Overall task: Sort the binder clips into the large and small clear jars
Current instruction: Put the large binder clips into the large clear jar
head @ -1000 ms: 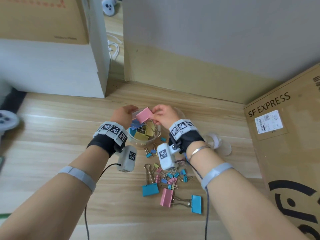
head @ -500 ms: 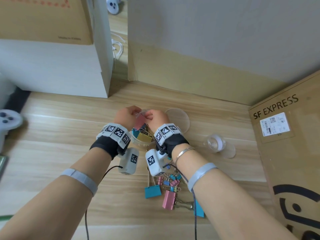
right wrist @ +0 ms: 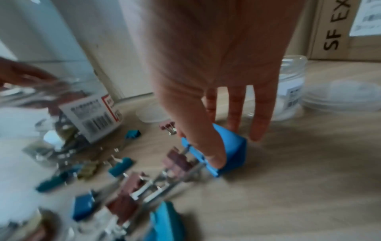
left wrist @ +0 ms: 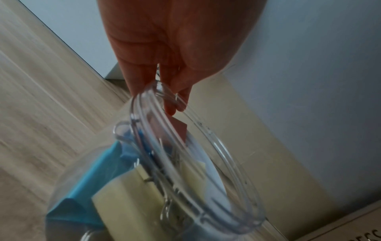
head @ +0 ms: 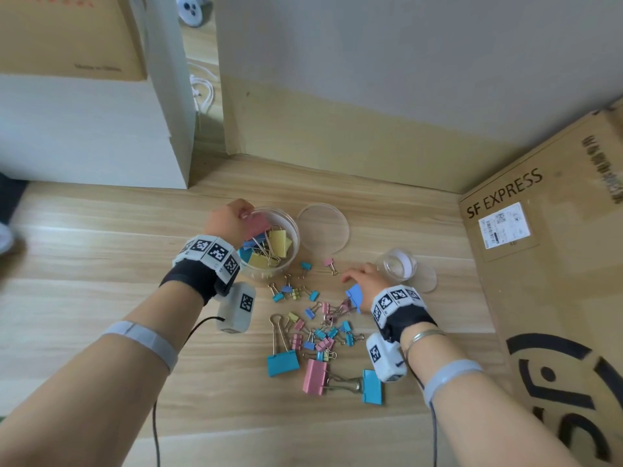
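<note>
Fingertips of the right hand point down onto a large blue binder clip: the index finger lies along its folded back, the other fingers straight and slightly apart, reaching the floor just beyond it. No curl round the clip shows yet, so I judge the hand is only touching it, about to pick it up (the thumb is hidden, so a pinch cannot be ruled out). The clip lies directly under these fingers, its long axis slanting from near left to far right in the wrist view, wire handles trailing toward the near-left heap of small clips.

The left hand is at the far-left rim of the large clear jar, fingers together and dipping inside against a pink clip; whether they pinch it I cannot tell. The jar stands left of the blue clip, well apart; the small clear jar sits just right of the right hand.
</note>
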